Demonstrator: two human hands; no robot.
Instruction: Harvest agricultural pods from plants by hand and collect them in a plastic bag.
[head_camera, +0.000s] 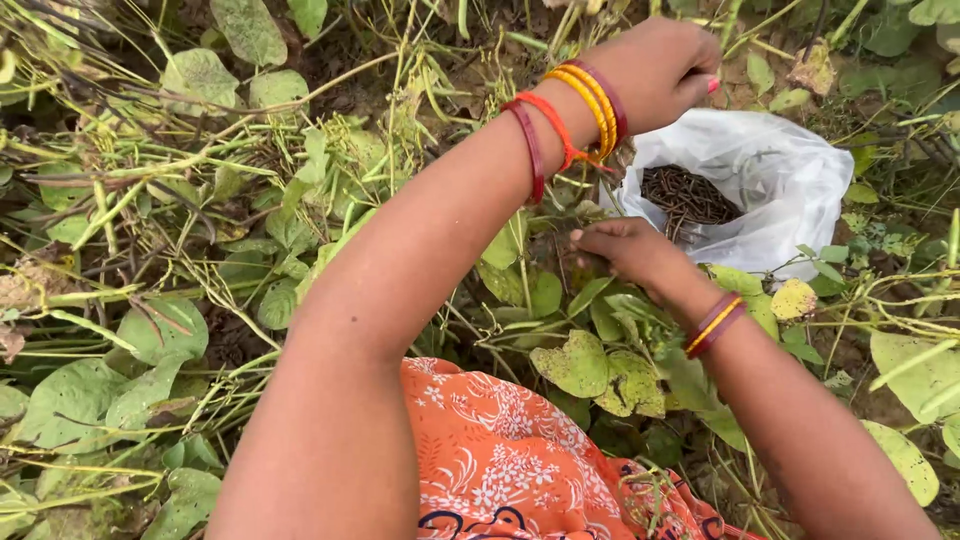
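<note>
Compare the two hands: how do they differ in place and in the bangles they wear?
The left hand reaches high, above the white bag; the right hand sits lower, among the leaves beside the bag. The left wrist carries red and yellow bangles, widely spread; the right wrist carries a tighter set. Both hands are curled, backs to the camera.

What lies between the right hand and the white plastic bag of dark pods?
Nothing: in the head view the right hand sits right at the white plastic bag, by its dark pods.

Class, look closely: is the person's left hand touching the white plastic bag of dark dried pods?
Cannot tell. In the head view the left hand overlaps the upper rim of the white plastic bag, but whether it grips the rim or hangs above it is unclear.
</note>
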